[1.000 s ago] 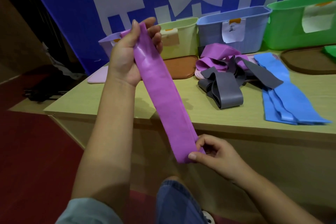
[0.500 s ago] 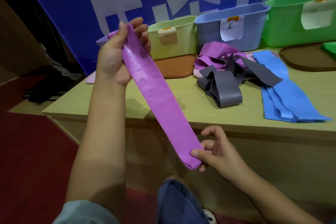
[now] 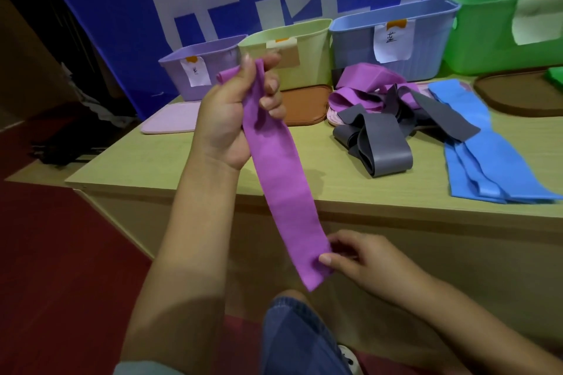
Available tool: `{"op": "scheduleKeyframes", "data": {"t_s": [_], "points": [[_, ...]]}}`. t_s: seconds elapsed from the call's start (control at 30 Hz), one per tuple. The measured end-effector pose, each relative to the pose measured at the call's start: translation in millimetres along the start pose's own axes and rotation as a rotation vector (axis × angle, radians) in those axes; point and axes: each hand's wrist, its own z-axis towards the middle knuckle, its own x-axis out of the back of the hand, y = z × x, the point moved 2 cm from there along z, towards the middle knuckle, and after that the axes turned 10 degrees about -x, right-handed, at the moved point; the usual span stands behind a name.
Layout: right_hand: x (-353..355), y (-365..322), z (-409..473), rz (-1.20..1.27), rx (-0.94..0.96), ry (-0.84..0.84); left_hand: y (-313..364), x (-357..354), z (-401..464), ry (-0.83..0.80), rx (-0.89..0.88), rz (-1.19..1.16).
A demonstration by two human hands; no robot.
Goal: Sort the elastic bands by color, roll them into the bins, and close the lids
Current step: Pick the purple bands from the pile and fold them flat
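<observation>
Hands [image 3: 234, 113] [image 3: 362, 262] apparently around purple band [image 3: 280, 179]

Purple band [image 3: 281, 179] stretched between left hand [image 3: 231, 119], right hand [image 3: 362, 262]

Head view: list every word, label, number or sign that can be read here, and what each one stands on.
"蓝": handwritten on the white paper label of the blue bin.
Paper label on the purple bin: a handwritten mark, too small to read.
Label on the pale green bin: no writing visible.
Label on the bright green bin: looks blank.
Blue backdrop: large white strokes, cropped, unreadable.
</observation>
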Motion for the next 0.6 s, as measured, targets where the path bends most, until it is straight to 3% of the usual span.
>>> {"op": "scheduleKeyframes", "data": {"t_s": [0.13,0.23,0.37,0.47,0.6], "points": [[65.5,-58.9,-30.8,-0.101,0.09,-0.033,-12.3,3.6,-7.0,0.012,0.033,-0.043],[127.5,-86.0,-18.7,-0.064,0.09,0.234,-22.6,3.8,-7.3,0.029,0.051,-0.07],[203.1,-81.8,54.6,-0.411,0.011,0.564,-31.9,1.9,-5.8,0.024,0.112,-0.093],[237.0,-55.0,118.6,-0.544,-0.135,0.569,-37.4,3.9,-0.1,0.059,0.136,-0.133],[238.5,-34.5,165.6,-0.49,-0.233,0.471,-42.6,9.3,11.7,0.113,0.157,-0.167]]}}
